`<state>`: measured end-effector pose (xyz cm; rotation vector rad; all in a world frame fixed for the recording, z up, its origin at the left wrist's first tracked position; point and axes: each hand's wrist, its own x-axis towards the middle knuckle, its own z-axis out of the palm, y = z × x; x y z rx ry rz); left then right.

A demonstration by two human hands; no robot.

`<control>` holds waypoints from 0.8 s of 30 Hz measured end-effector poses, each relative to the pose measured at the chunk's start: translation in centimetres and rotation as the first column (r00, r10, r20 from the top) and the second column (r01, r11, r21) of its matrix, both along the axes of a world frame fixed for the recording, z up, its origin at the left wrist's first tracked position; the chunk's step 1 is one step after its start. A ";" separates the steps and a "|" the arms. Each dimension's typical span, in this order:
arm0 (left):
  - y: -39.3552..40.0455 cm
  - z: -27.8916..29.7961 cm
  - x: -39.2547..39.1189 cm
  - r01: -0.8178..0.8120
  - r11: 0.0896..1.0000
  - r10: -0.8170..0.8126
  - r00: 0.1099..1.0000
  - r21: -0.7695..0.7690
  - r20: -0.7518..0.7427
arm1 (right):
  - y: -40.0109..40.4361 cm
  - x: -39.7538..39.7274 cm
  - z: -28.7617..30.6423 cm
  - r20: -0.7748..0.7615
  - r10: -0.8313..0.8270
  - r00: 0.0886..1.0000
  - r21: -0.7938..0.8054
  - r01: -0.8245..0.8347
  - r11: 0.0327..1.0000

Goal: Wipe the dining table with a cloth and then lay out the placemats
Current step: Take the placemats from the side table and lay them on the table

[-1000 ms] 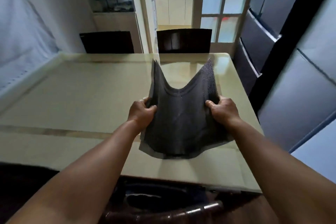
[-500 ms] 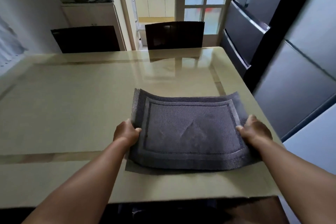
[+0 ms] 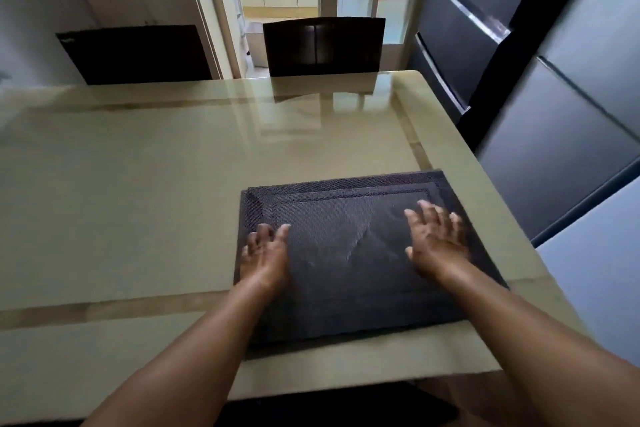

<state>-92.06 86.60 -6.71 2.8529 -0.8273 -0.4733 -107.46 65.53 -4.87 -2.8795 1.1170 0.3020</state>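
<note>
table | placemat flat | left hand, right hand spread on top, ungripping

Desk cut off by the frame at 9 o'clock; its near edge partly hidden behind both forearms. Placemat covered in part by the left hand and right hand; its near left corner is hidden under the left forearm. Right-hand fingers blurred. Far chairs seen only as backrests, the rest hidden behind the desk. Forearms cut off at 6 o'clock.
</note>
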 end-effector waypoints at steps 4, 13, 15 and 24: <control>-3.1 -1.5 -2.8 0.390 0.921 -0.390 0.917 -0.014 -0.083 | 1.8 1.1 -0.7 0.033 0.217 0.976 0.118 -0.220 0.968; -10.6 -2.7 0.4 0.216 0.970 -0.198 0.969 0.112 -0.146 | 1.0 2.6 -2.2 -0.117 0.376 0.919 0.258 -0.337 0.905; -12.1 -2.6 1.9 0.187 0.976 -0.174 0.978 0.110 -0.111 | -0.4 3.9 -3.0 -0.141 0.344 0.928 0.299 -0.291 0.909; -16.8 -3.4 5.6 0.251 0.966 -0.251 0.968 -0.067 0.008 | -8.9 15.5 -5.0 0.030 0.146 0.989 0.275 -0.148 0.950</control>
